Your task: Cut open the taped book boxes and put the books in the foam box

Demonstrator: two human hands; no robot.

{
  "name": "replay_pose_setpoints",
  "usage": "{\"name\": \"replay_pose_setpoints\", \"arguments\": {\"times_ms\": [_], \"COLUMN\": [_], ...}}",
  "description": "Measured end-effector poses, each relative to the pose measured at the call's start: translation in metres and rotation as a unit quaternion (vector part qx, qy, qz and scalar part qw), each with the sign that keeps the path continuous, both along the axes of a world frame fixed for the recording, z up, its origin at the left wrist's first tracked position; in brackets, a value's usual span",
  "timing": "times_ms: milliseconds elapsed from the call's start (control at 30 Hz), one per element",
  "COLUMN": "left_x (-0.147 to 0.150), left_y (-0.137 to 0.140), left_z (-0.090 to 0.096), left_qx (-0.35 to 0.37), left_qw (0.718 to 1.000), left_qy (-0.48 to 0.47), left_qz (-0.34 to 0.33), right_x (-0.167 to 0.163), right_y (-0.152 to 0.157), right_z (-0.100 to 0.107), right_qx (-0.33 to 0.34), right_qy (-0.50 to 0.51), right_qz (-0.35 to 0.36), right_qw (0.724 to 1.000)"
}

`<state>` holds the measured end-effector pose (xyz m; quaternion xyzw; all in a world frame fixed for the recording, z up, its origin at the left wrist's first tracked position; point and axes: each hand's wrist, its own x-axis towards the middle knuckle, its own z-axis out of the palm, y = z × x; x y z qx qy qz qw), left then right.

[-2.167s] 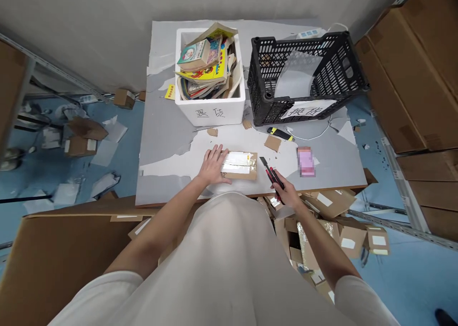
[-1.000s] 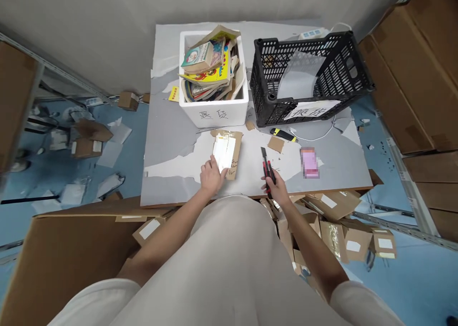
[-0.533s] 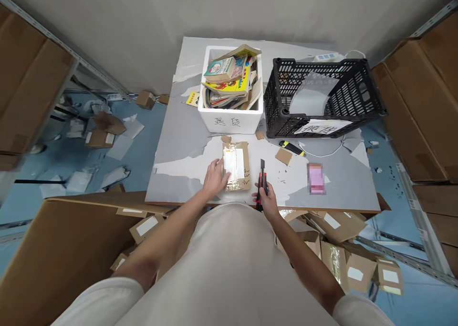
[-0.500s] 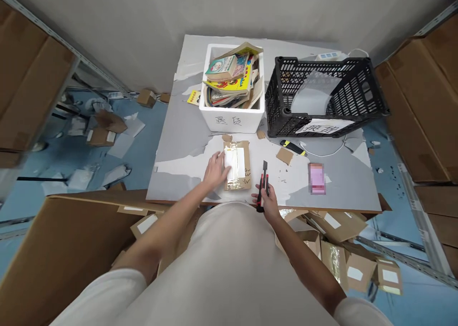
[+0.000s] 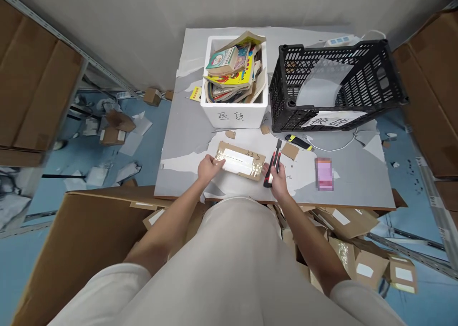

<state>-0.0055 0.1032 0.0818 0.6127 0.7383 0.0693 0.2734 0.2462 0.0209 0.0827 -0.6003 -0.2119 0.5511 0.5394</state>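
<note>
A small taped cardboard box with a white label lies lengthwise across the table in front of me. My left hand grips its left end between thumb and fingers. In my right hand is a red and black utility knife, its blade out and pointing away from me. The fingers of that hand come up close to the right end of the box; whether they touch it I cannot tell.
Behind the box stand a white foam bin full of books and a black plastic crate. A yellow and black cutter, a cardboard scrap and a pink phone-like item lie to the right. Opened cartons crowd below the table edge.
The box has turned from upright in my view to lying crosswise. My left hand has shifted from its face to its left end. The knife has moved up and right, nearer the box's right end.
</note>
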Motion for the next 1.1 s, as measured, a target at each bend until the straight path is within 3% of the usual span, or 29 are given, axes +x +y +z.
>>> {"name": "replay_pose_setpoints", "arguments": {"times_ms": [67, 167, 267, 367, 433, 633, 700, 800, 900, 1000, 1100], "left_x": [-0.001, 0.005, 0.013, 0.023, 0.03, 0.045, 0.045, 0.045, 0.045, 0.045, 0.045], "left_y": [-0.024, -0.039, -0.028, -0.01, -0.003, -0.003, -0.005, -0.006, -0.005, -0.005, -0.004], "left_z": [-0.002, -0.004, 0.002, 0.009, 0.01, 0.003, 0.001, 0.0, -0.002, -0.003, -0.004], "left_qx": [-0.017, 0.082, 0.172, 0.151, 0.122, 0.106, 0.114, 0.121, 0.119, 0.121, 0.126], "left_qw": [1.0, 0.996, 0.976, 0.944, 0.931, 0.937, 0.939, 0.942, 0.944, 0.943, 0.941], "left_qy": [-0.015, -0.02, 0.016, 0.064, 0.088, 0.117, 0.114, 0.107, 0.106, 0.107, 0.11], "left_qz": [0.018, 0.003, -0.135, -0.288, -0.331, -0.312, -0.305, -0.295, -0.289, -0.292, -0.295], "right_x": [0.015, 0.036, 0.052, 0.058, 0.059, 0.068, 0.072, 0.071, 0.067, 0.064, 0.067], "right_y": [0.013, 0.011, -0.012, -0.034, -0.041, -0.037, -0.037, -0.04, -0.044, -0.049, -0.056], "right_z": [-0.002, -0.002, 0.0, 0.005, 0.008, 0.013, 0.017, 0.029, 0.044, 0.053, 0.052], "right_qx": [0.029, 0.022, -0.043, -0.085, -0.091, -0.082, -0.064, -0.045, -0.058, -0.076, -0.077], "right_qy": [-0.022, -0.076, -0.15, -0.181, -0.186, -0.207, -0.267, -0.397, -0.464, -0.462, -0.426], "right_qz": [0.027, 0.073, 0.142, 0.215, 0.238, 0.299, 0.334, 0.366, 0.385, 0.401, 0.419], "right_qw": [0.999, 0.994, 0.978, 0.956, 0.949, 0.928, 0.902, 0.841, 0.795, 0.787, 0.798]}}
